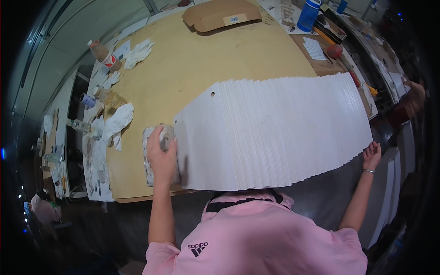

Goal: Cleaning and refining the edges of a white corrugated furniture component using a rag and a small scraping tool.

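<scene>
A fanned stack of thin white panels [298, 128] spreads across the near part of the table, each sheet overlapping its neighbour. Two small holes show near the slanted edge of the leftmost panel. Left of the stack lies a block [149, 160] in a mottled grey-white wrapping, close against the panels' edge. My left hand [161, 153] grips this block from above, fingers curled and thumb on the panel side. At the far right end of the fan, my right hand [371, 156] has its bent fingers at the panels' near corner; part of that contact is hard to make out.
The tan tabletop [183, 59] carries a flat brown cardboard piece [222, 16] at the back. Bottles [104, 56] and crumpled white tissues [119, 123] line its left side. A blue bottle [308, 16], a red round object [334, 50] and tools stand back right. White boards [387, 197] lean at right.
</scene>
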`<move>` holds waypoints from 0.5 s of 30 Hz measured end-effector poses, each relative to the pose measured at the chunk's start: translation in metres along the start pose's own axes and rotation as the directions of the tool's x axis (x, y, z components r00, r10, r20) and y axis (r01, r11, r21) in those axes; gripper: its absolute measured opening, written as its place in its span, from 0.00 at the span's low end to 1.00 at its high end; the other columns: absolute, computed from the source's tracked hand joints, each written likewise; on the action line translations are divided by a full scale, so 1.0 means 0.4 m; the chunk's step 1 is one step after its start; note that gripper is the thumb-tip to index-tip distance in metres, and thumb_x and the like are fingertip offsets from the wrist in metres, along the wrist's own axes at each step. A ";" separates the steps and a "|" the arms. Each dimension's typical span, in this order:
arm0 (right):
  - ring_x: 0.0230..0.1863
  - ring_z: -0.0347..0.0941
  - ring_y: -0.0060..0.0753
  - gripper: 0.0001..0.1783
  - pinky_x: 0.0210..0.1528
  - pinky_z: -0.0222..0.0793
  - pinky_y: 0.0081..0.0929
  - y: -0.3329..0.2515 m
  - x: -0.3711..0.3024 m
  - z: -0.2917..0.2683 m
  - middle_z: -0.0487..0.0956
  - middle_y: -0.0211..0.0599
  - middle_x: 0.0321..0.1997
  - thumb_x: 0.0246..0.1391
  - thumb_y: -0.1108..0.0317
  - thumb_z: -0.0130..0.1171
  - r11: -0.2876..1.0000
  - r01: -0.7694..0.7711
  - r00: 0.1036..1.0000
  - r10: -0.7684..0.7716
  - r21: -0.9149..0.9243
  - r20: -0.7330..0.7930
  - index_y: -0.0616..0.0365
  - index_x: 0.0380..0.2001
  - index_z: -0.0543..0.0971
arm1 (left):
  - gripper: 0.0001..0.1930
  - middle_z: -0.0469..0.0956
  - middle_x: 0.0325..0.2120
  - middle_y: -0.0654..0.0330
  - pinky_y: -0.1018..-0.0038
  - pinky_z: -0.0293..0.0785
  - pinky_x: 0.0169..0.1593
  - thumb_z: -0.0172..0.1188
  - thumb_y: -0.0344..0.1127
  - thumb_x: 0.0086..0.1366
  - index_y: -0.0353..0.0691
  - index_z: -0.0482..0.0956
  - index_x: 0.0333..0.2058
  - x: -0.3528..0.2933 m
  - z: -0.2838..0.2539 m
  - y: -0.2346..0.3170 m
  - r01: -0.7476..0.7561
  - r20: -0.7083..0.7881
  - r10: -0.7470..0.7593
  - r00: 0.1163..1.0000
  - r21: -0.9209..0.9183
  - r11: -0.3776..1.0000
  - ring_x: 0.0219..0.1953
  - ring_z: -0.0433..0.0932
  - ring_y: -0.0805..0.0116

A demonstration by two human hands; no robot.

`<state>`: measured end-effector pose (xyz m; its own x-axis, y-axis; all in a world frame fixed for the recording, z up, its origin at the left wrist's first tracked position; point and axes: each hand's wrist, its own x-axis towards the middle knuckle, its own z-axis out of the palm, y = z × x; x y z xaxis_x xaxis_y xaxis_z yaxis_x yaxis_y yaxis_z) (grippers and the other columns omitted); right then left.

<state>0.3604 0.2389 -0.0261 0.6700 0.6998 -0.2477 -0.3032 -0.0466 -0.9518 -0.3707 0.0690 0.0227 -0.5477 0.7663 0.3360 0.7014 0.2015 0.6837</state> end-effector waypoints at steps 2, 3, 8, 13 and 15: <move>0.73 0.52 0.53 0.37 0.73 0.41 0.47 0.012 -0.018 0.012 0.64 0.50 0.69 0.60 0.42 0.53 0.999 -0.023 1.000 0.023 -0.023 0.008 0.59 0.61 0.68 | 0.29 0.73 0.55 0.46 0.60 0.63 0.63 0.66 0.30 0.54 0.35 0.71 0.56 0.029 0.052 0.105 -0.186 0.110 0.193 0.975 -0.070 0.980 0.59 0.69 0.48; 0.68 0.59 0.48 0.33 0.71 0.47 0.43 0.027 -0.002 0.006 0.68 0.47 0.64 0.59 0.44 0.56 0.999 -0.039 0.999 0.038 -0.015 -0.020 0.58 0.57 0.71 | 0.29 0.73 0.55 0.46 0.61 0.62 0.64 0.65 0.30 0.54 0.35 0.72 0.56 0.038 0.073 0.156 -0.315 0.147 0.327 0.934 -0.098 0.944 0.59 0.70 0.48; 0.50 0.71 0.30 0.13 0.55 0.64 0.32 0.042 -0.032 0.005 0.77 0.26 0.45 0.60 0.52 0.58 0.995 -0.075 0.986 0.064 0.061 0.154 0.47 0.40 0.76 | 0.25 0.72 0.56 0.45 0.59 0.62 0.64 0.64 0.31 0.56 0.38 0.73 0.54 0.102 0.146 0.191 -0.514 0.239 0.491 0.838 0.043 0.857 0.60 0.68 0.47; 0.51 0.74 0.40 0.17 0.54 0.68 0.39 0.074 -0.118 -0.022 0.78 0.33 0.48 0.61 0.52 0.55 0.996 -0.089 0.992 0.090 -0.007 0.091 0.52 0.45 0.76 | 0.20 0.77 0.49 0.46 0.61 0.67 0.59 0.61 0.25 0.57 0.32 0.76 0.50 0.136 0.102 0.138 -0.394 0.031 0.395 0.918 -0.032 0.918 0.54 0.73 0.47; 0.49 0.75 0.40 0.17 0.51 0.71 0.39 0.116 -0.136 -0.061 0.79 0.33 0.46 0.61 0.53 0.55 0.996 -0.086 0.995 0.086 -0.014 0.043 0.52 0.44 0.76 | 0.19 0.77 0.50 0.46 0.61 0.67 0.59 0.61 0.24 0.57 0.32 0.76 0.49 0.113 0.100 0.143 -0.402 0.075 0.406 0.911 -0.067 0.913 0.54 0.74 0.48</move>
<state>0.3265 0.1815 -0.0613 0.6118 0.7230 -0.3209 -0.3504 -0.1161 -0.9294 -0.3370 0.1395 0.0511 -0.1797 0.8256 0.5349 0.8300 -0.1646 0.5329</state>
